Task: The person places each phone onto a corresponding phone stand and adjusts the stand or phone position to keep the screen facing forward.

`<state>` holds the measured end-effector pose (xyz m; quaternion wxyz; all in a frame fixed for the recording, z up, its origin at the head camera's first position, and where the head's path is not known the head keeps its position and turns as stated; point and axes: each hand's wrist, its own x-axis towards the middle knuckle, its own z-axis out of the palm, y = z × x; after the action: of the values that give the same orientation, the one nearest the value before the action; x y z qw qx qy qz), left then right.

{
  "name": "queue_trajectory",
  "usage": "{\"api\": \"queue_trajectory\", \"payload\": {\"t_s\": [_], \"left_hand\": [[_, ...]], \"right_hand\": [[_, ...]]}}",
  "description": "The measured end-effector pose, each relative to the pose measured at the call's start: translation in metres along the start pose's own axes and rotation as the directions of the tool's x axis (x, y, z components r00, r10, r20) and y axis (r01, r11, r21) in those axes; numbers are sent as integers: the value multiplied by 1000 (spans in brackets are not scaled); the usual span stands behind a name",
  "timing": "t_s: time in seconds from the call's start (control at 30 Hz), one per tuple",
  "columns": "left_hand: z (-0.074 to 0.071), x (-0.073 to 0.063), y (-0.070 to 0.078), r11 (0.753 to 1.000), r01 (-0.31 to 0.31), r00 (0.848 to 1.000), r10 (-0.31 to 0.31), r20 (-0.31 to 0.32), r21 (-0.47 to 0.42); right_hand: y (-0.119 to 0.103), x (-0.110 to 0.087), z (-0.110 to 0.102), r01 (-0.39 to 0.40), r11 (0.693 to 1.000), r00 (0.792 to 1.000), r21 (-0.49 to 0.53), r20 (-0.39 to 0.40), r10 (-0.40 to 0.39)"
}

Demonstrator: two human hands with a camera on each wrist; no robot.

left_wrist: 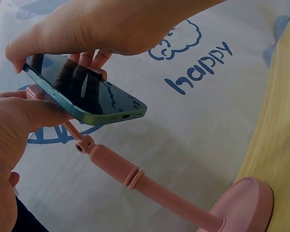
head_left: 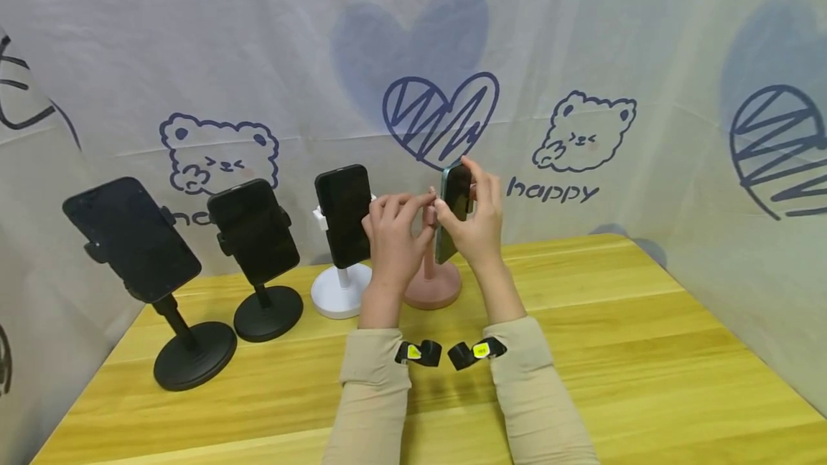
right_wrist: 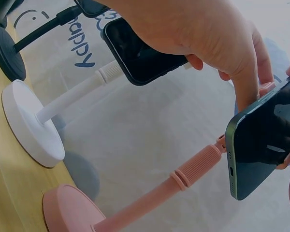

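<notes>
A smartphone [head_left: 456, 196] with a dark screen and teal-green edge is held tilted at the top of a pink phone stand [head_left: 434, 290]. My right hand [head_left: 481, 229] grips the phone by its edges, thumb at the near side and fingers at the far side. My left hand [head_left: 395, 237] pinches the pink clamp [right_wrist: 267, 89] of the stand beside the phone's left edge. In the left wrist view, the left thumb lies along the phone's lower edge. Most of the clamp is hidden behind the phone and fingers.
Left of the hands stands a white phone stand [head_left: 341, 291] bearing a dark phone [head_left: 345, 217]. Farther left are two black stands with phones, a smaller one [head_left: 268, 313] and a larger one [head_left: 195, 355]. A patterned curtain [head_left: 291, 41] hangs behind the wooden table [head_left: 614, 350].
</notes>
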<state>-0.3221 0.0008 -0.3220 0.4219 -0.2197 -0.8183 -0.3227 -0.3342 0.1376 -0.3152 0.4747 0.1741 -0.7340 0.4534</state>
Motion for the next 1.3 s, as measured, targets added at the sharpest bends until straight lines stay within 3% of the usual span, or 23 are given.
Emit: {"api": "queue_trajectory", "payload": {"t_s": [0.27,0.93,1.3], "left_hand": [[1,1,-1,1000,-8,1000,8,-15,7],[2,0,1,1000,10,1000,-10,-19,-11],[1,-2,1,1000,-1,1000,2,-24,23]], "right_hand": [[-4,0,0,-38,999,998,1,55,38],[-8,1,0,-83,996,995,-15,56,83],[-7,1,-5,-101,995,989,2,111,100]]}}
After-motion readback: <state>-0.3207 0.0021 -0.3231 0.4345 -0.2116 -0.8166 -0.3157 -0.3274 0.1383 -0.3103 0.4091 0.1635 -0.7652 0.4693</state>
